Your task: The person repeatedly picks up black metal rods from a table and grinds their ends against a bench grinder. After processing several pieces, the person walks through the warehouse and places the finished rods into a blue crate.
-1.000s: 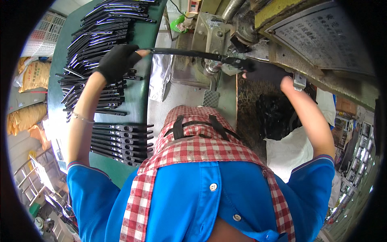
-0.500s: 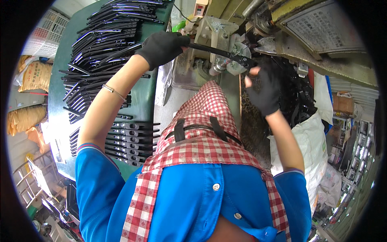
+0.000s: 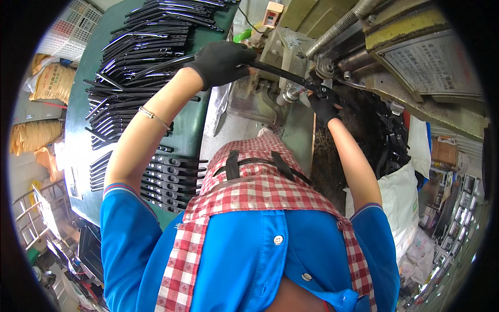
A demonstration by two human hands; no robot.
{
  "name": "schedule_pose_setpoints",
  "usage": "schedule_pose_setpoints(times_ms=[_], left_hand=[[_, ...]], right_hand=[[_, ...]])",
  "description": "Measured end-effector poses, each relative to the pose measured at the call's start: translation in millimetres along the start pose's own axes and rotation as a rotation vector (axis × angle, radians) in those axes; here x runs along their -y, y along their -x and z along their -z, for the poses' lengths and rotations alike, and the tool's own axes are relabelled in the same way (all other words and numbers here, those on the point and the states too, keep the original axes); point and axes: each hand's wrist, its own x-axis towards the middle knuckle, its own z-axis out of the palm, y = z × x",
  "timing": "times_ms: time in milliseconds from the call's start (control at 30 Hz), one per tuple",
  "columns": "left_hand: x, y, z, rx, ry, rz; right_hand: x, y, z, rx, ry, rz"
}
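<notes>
A long, thin black wiper arm [image 3: 279, 71] spans from my left hand to the press-like machine. My left hand [image 3: 222, 63], in a black glove with bare fingertips, is closed around its shaft. My right hand [image 3: 325, 107], gloved alike, grips the thicker end piece of the arm beside a round metal fixture [image 3: 291, 94]. Part of the right fingers is hidden behind that end piece. Left of my left hand, many similar black arms [image 3: 140, 57] lie in overlapping rows on a green table [image 3: 75, 117].
The machine's metal body [image 3: 416, 62] and coiled hose [image 3: 338, 31] overhang at upper right. Black parts [image 3: 392, 140] are heaped beyond my right forearm, beside a white sack [image 3: 397, 200]. Arms with holed heads [image 3: 171, 179] lie in a neat row at the table's near end.
My right hand has moved left and closed on the arm's end piece, where it was apart and blurred before. My left hand keeps its hold. The whole view has shifted slightly.
</notes>
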Motion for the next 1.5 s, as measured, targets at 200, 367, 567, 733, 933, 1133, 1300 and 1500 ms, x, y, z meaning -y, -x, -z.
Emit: schedule_pose_setpoints(times_ms=[200, 367, 567, 733, 933, 1133, 1300, 1500], left_hand=[[-44.9, -18.0, 8.9, -0.053, 0.072, -0.049], [-42.8, 34.4, 17.1, -0.026, 0.231, 0.004], [-4.6, 207.9, 11.5, 0.113, 0.39, 0.371], [-28.6, 386.1, 7.9, 0.344, 0.243, 0.842], [-132.1, 482.6, -23.4, 0.342, -0.192, 1.261], [-157.0, 489.1, -115.9, -0.505, 0.259, 2.009], [-123.6, 428.0, -89.5, -0.306, 0.008, 2.03], [-56.6, 329.1, -41.1, -0.179, -0.02, 1.242]], right_hand=[[53.5, -41.6, 22.7, 0.369, 0.415, -0.268], [39.6, -32.2, 10.4, 0.287, 0.309, -0.309], [-5.2, -42.2, -13.5, 0.293, 0.267, -0.257], [-77.8, -28.0, -35.7, 0.119, -0.394, -0.238], [0.6, -47.6, 44.6, 0.257, -1.557, -0.381], [82.8, -47.4, 120.2, 0.392, -1.721, -0.331], [111.7, -42.2, 131.1, 0.284, -1.47, -0.382], [130.3, -40.9, 130.9, 0.132, -1.093, -0.311]])
